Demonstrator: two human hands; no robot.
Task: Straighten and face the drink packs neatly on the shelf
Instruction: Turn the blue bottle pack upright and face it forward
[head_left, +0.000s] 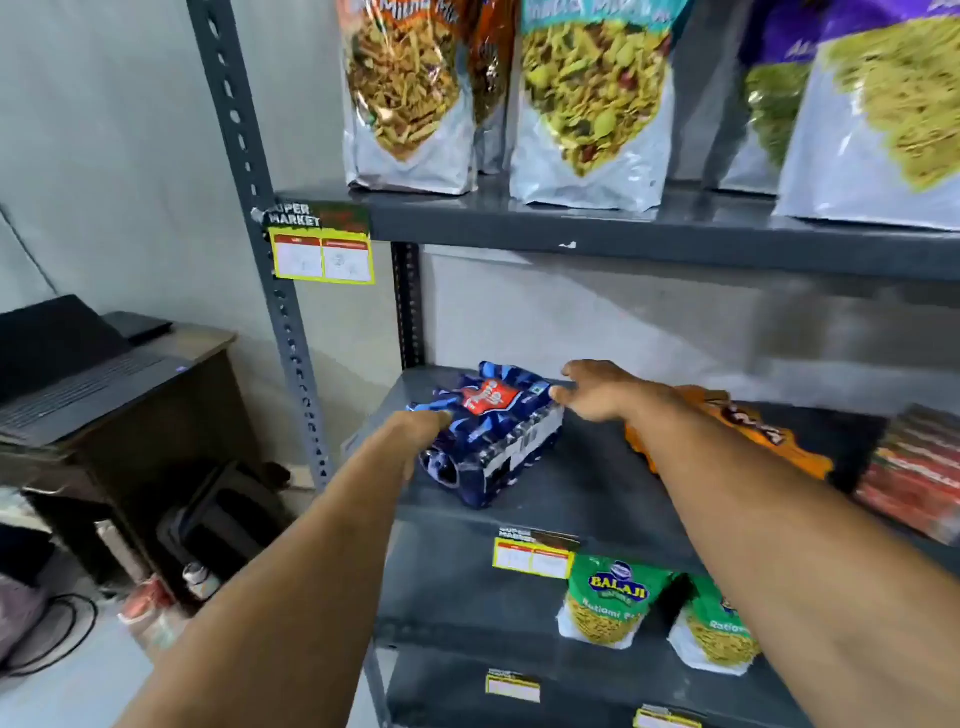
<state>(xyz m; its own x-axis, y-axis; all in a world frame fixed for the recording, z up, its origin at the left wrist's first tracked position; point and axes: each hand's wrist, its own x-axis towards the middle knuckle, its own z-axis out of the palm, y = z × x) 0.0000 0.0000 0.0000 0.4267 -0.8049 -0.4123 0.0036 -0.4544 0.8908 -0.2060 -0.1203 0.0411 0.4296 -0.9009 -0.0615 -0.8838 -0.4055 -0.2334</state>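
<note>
Blue pack (488, 431), label perhaps "Trip".

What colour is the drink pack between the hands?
Dark blue shrink-wrapped drink pack with lighter blue patches and a red label; head view.

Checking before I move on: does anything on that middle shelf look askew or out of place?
Yes. The blue drink pack lies skewed, at an angle to the shelf edge, with both hands on it: left hand, right hand. Beside it, the orange pack lies flat and slanted too, partly hidden by the right arm.
</note>
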